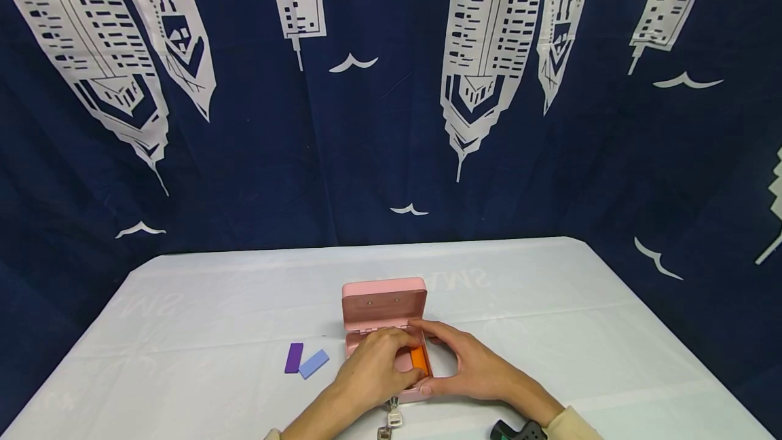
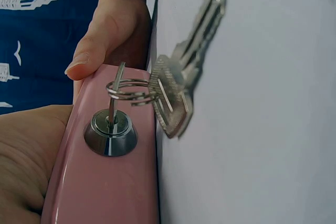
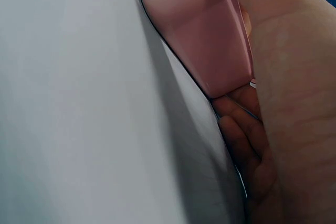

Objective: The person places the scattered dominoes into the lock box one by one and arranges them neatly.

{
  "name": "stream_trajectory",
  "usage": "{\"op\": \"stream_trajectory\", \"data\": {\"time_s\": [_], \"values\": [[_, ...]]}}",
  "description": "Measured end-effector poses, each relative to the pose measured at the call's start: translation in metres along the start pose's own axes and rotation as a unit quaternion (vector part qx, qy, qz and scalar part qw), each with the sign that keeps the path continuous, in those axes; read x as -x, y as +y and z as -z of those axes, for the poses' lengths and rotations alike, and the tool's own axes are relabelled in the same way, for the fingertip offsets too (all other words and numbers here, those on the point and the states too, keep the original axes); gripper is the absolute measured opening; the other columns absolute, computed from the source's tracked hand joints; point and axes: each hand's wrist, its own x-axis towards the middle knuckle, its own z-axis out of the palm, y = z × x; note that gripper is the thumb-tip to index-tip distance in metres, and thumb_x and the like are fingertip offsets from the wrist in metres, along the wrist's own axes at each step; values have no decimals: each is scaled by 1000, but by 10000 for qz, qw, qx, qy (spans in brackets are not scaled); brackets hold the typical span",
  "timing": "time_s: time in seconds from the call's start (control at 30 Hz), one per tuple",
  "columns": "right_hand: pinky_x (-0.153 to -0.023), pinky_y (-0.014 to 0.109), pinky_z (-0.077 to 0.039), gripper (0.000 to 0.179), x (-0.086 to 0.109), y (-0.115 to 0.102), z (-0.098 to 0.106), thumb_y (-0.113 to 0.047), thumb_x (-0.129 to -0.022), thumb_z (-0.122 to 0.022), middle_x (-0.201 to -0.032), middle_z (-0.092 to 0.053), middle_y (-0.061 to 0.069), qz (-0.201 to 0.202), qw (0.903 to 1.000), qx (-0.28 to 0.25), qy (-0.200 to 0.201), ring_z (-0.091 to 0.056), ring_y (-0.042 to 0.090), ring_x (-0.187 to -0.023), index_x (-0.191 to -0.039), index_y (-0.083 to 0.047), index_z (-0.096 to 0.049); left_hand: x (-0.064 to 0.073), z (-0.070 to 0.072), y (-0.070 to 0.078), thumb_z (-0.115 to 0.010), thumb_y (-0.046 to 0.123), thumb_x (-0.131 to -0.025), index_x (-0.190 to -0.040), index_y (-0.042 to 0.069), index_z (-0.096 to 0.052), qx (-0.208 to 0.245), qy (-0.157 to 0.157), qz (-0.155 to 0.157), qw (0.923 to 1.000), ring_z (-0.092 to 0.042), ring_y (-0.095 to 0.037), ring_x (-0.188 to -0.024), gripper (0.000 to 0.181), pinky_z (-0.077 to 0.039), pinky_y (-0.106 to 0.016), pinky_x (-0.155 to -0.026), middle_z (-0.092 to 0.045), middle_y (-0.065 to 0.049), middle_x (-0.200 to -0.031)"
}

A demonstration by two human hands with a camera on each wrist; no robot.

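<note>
A pink metal cash box (image 1: 383, 287) stands on the table with its lid raised. My left hand (image 1: 377, 362) reaches over its front wall into the box, thumb and fingers at the two ends of an orange block (image 1: 419, 360) along the right inner side. The left fingertips are partly hidden. My right hand (image 1: 473, 362) holds the box's right side, thumb at the front corner and fingers towards the back. In the left wrist view a key sits in the front lock (image 2: 111, 132), and more keys (image 2: 173, 87) hang from its ring.
Left of the box, a purple block (image 1: 294, 358) and a light blue block (image 1: 314, 364) lie close together on the white-covered table (image 1: 201, 318). A dark device (image 1: 518, 430) is at the right wrist. Behind the table hangs a navy curtain (image 1: 379, 141) with white prints.
</note>
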Motion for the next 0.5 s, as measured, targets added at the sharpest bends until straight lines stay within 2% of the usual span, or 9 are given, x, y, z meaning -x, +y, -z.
{"op": "stream_trajectory", "data": {"time_s": [0.27, 0.5], "values": [[-116, 34, -41, 84, -1, -1, 0, -45, -80, -82, -152, -47, -15, 9, 10000, 17, -6, -48, 15, -140, -152, -32, -40, 0, 0, -1, -82, 32, -79, -112, 17, -75, 7, 17, -35, 10000, -65, -11, -106, 38, -54, -34, -96, -73, 7, -112], [-117, 28, -38, 84, 0, 2, -1, -44, -81, -82, -152, -47, -14, 96, 9999, -61, -1, -47, 13, -140, -152, -31, -39, 0, 1, 0, -80, 27, -80, -110, 15, -75, 8, 104, -194, 9998, -65, -11, -106, 33, -54, -33, -97, -73, 6, -111]]}}
